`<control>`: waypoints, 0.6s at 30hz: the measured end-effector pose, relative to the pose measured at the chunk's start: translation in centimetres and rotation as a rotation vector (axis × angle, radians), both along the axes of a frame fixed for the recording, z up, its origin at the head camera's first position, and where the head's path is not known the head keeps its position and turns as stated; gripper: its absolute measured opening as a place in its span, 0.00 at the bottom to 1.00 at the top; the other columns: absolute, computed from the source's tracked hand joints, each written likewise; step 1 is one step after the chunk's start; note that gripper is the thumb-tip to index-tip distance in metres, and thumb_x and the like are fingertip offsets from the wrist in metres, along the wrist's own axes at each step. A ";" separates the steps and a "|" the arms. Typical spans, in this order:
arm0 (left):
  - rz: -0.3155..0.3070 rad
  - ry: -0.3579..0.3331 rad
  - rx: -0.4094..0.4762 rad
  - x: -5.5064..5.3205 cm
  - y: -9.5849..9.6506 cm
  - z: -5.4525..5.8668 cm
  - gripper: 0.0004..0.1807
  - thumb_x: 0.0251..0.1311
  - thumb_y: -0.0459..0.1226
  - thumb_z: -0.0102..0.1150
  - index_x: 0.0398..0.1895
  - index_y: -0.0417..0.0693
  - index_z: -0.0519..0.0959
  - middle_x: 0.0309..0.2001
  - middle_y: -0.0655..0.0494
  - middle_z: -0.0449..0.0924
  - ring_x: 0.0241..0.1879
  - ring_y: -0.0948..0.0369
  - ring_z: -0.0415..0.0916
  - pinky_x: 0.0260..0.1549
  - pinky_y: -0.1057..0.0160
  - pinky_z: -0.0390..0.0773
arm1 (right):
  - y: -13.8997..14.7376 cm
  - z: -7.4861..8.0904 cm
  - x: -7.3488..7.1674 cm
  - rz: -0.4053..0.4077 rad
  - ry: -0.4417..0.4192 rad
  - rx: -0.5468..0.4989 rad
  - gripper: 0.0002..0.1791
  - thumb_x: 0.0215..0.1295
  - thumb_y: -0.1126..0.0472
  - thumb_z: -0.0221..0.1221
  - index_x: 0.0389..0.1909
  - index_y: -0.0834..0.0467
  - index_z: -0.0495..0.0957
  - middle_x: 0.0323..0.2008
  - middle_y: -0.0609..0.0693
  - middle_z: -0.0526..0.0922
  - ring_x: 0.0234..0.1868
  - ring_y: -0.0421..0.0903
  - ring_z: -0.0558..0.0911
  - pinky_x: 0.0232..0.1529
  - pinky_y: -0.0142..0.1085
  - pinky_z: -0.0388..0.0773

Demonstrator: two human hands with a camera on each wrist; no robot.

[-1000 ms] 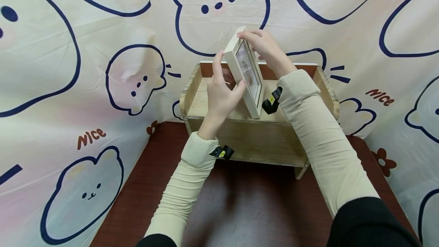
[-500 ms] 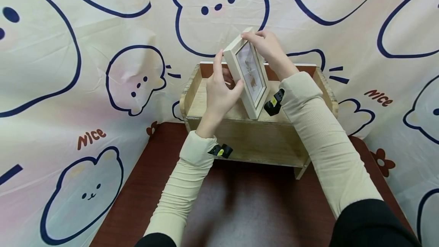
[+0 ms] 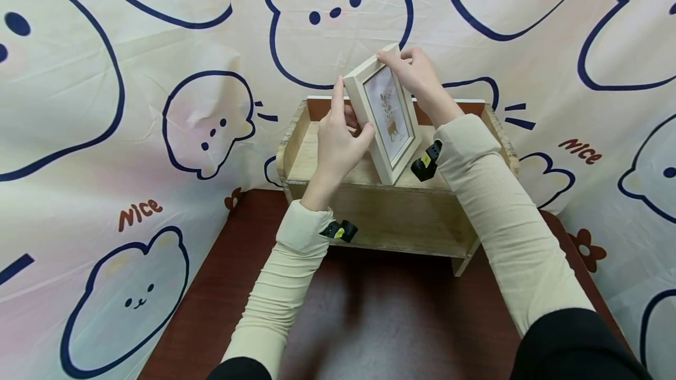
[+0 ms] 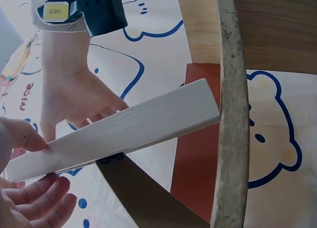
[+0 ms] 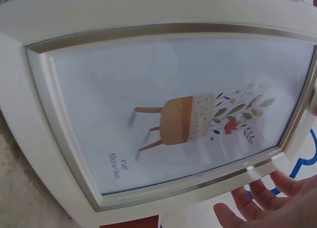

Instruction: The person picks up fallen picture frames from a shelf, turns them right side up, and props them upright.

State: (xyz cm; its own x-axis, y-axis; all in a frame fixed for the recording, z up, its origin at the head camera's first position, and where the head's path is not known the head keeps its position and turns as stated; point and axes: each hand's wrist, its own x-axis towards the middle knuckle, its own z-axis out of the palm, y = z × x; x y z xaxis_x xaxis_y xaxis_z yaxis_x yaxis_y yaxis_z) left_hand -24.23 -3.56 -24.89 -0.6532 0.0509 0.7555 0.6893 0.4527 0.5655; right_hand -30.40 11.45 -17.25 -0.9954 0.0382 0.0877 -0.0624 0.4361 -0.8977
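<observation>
A cream picture frame [image 3: 388,113] with a plant print stands tilted on the upper board of a small wooden shelf [image 3: 401,210]. Its lower corner meets the board near the front edge. My left hand [image 3: 340,136] holds the frame's left side, thumb toward the front; the left wrist view shows that thumb and fingers around the frame's white edge [image 4: 133,121]. At the upper right corner, my right hand [image 3: 417,78] grips the top edge. The right wrist view shows the glazed print [image 5: 198,119] sideways, with fingertips of my right hand [image 5: 272,200] along one side.
The shelf has raised side panels and a reddish-brown back strip [image 3: 319,109]. It stands on a dark red-brown table [image 3: 391,321]. Right behind it hangs a cartoon-bear cloth [image 3: 211,46], which also covers both sides.
The frame has turned so that its print faces more toward the head camera. My right hand has shifted slightly right with the top corner; my left hand has hardly moved.
</observation>
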 end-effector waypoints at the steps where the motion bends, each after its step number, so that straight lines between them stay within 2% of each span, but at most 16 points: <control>1: 0.000 0.003 0.002 0.0 0.0 0.0 0.41 0.47 0.28 0.55 0.67 0.32 0.50 0.29 0.45 0.76 0.27 0.57 0.74 0.28 0.59 0.77 | 0.1 -0.1 -0.1 0.006 -0.002 -0.026 0.36 0.59 0.36 0.49 0.61 0.55 0.60 0.57 0.52 0.66 0.56 0.44 0.65 0.57 0.40 0.62; 5: -0.012 0.006 0.013 0.1 0.1 -0.2 0.41 0.49 0.29 0.54 0.67 0.33 0.50 0.29 0.45 0.76 0.27 0.56 0.74 0.28 0.60 0.77 | 0.9 -0.7 -0.7 0.020 -0.019 -0.168 0.30 0.62 0.40 0.50 0.59 0.54 0.66 0.57 0.51 0.67 0.58 0.46 0.65 0.59 0.45 0.61; 8: -0.018 0.013 0.025 0.2 0.2 -0.5 0.40 0.49 0.28 0.53 0.67 0.34 0.50 0.29 0.45 0.77 0.25 0.56 0.74 0.26 0.61 0.76 | 1.4 -1.1 -1.3 0.024 -0.056 -0.231 0.27 0.64 0.44 0.49 0.59 0.55 0.67 0.58 0.51 0.67 0.58 0.48 0.66 0.58 0.43 0.62; 13: -0.038 -0.004 0.062 0.4 0.6 -1.2 0.40 0.49 0.29 0.55 0.67 0.34 0.51 0.31 0.45 0.76 0.25 0.57 0.75 0.24 0.65 0.76 | 2.2 -2.1 -2.1 0.041 -0.139 -0.259 0.27 0.67 0.46 0.46 0.62 0.55 0.65 0.61 0.53 0.64 0.60 0.48 0.66 0.59 0.40 0.62; 18: -0.040 -0.019 0.088 0.4 1.0 -2.1 0.41 0.49 0.30 0.59 0.67 0.37 0.51 0.33 0.45 0.75 0.26 0.58 0.76 0.23 0.64 0.77 | 2.7 -3.3 -2.6 0.083 -0.155 -0.260 0.27 0.67 0.46 0.46 0.62 0.55 0.65 0.61 0.52 0.64 0.59 0.47 0.66 0.59 0.40 0.62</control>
